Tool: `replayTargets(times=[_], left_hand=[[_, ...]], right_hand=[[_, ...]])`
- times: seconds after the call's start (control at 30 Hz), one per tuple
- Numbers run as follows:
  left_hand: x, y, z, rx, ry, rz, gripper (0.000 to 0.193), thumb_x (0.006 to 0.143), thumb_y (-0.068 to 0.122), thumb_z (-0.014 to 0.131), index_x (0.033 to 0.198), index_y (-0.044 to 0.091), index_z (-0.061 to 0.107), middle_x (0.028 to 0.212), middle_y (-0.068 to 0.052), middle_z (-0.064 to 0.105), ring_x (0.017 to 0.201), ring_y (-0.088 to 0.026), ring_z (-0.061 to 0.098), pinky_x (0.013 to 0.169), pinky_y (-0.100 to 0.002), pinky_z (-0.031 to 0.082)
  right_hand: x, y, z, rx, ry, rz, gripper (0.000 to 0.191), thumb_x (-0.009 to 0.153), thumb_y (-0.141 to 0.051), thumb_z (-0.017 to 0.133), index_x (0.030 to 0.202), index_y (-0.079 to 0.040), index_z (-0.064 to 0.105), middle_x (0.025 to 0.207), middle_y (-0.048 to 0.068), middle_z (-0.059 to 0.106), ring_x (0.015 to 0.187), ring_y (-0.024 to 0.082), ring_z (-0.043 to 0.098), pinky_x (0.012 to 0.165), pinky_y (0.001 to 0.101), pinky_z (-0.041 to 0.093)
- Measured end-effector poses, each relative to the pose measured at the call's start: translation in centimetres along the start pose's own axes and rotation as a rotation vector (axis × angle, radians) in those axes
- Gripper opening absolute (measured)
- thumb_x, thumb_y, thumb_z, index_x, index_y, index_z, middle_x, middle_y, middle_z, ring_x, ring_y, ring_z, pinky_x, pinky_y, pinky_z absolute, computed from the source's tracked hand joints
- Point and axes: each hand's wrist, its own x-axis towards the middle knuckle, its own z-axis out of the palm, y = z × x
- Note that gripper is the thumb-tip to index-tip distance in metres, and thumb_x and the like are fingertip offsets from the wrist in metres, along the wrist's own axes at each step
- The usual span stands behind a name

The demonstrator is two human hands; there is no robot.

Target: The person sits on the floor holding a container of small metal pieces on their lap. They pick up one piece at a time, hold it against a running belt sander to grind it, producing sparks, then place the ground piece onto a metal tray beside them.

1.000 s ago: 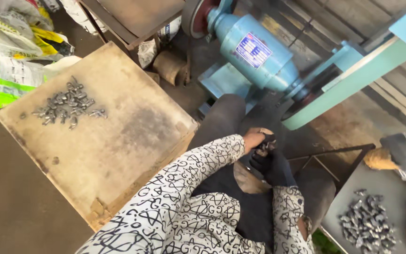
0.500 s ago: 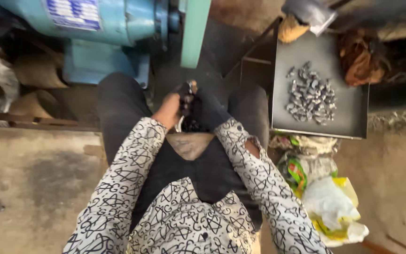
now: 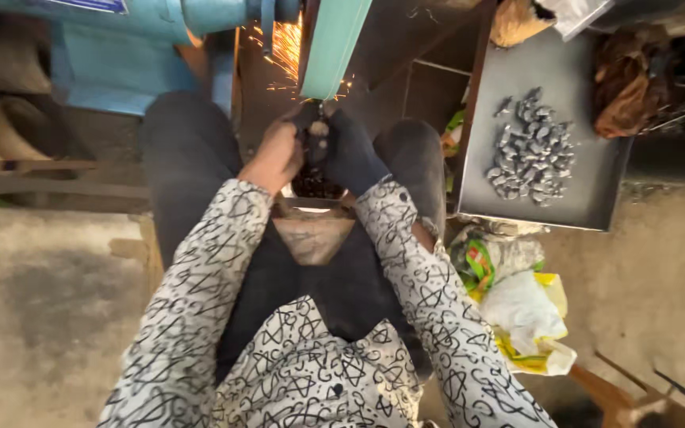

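The left hand [image 3: 275, 154], bare, is curled shut around a small dark metal piece [image 3: 316, 131] and presses it up toward the grinder at 12 o'clock; the right hand [image 3: 354, 154], in a dark glove, closes on the same piece from the other side, so the two hands touch around it just above the person's lap; how much of the piece each hand covers cannot be told, since the fingers hide most of it; orange sparks [image 3: 285, 47] spray at 12 o'clock from the hands, beside the teal guard [image 3: 334, 47] of the blue grinding machine [image 3: 120, 47], whose body lies at 10 o'clock; both sleeves are white with black scribbled patterning, and a dark apron [image 3: 311, 293] covers the lap; at 2 o'clock from the hands a grey metal tray [image 3: 588, 198] holds a heap of small grey metal parts [image 3: 533, 150]; a brown rag [image 3: 632, 79] lies at the tray's far corner; at 5 o'clock crumpled plastic bags [image 3: 521, 309] sit on the floor.
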Motion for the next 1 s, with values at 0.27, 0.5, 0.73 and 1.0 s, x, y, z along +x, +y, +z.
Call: replayTargets(times=[0.27,0.5,0.73,1.0], left_hand=[[-3.0,0.3,-1.7,0.135,0.043,0.017,0.028,0.097,-0.001,0.053,0.122,0.003,0.065,0.106,-0.006,0.071,0.088,-0.012,0.071,0.076,-0.025,0.057],[-0.4,-1.4,-3.5,0.132,0.257,0.044,0.038,0.096,0.000,0.045,0.129,0.010,0.061,0.099,-0.014,0.068,0.073,-0.018,0.064,0.060,-0.030,0.052],[-1.6,-4.2,-1.0,1.043,-0.034,0.667,0.053,0.099,-0.002,0.051,0.152,0.005,0.049,0.142,-0.005,0.061,0.133,-0.017,0.058,0.115,-0.028,0.041],[-1.1,-3.3,1.4,0.475,0.019,0.468,0.028,0.100,0.001,0.065,0.128,0.001,0.067,0.120,-0.007,0.067,0.112,-0.016,0.067,0.099,-0.029,0.052]], right_hand=[[-4.7,2.4,-0.5,-1.351,0.219,-0.813,0.022,0.104,-0.015,0.071,0.118,-0.002,0.059,0.098,0.006,0.062,0.090,0.012,0.060,0.079,0.0277,0.054],[-4.2,2.5,1.0,-0.919,0.321,-0.476,0.029,0.101,-0.023,0.066,0.115,0.001,0.069,0.090,0.005,0.069,0.076,0.011,0.063,0.070,0.0276,0.052],[-2.4,-1.3,0.1,-1.260,0.366,-0.771,0.024,0.107,-0.025,0.060,0.112,-0.004,0.070,0.092,0.001,0.070,0.084,0.007,0.062,0.075,0.0259,0.053],[-3.8,-0.1,-1.5,-0.862,0.287,-0.453,0.026,0.106,-0.027,0.061,0.113,-0.003,0.071,0.095,-0.001,0.069,0.082,0.006,0.060,0.071,0.0238,0.050]])
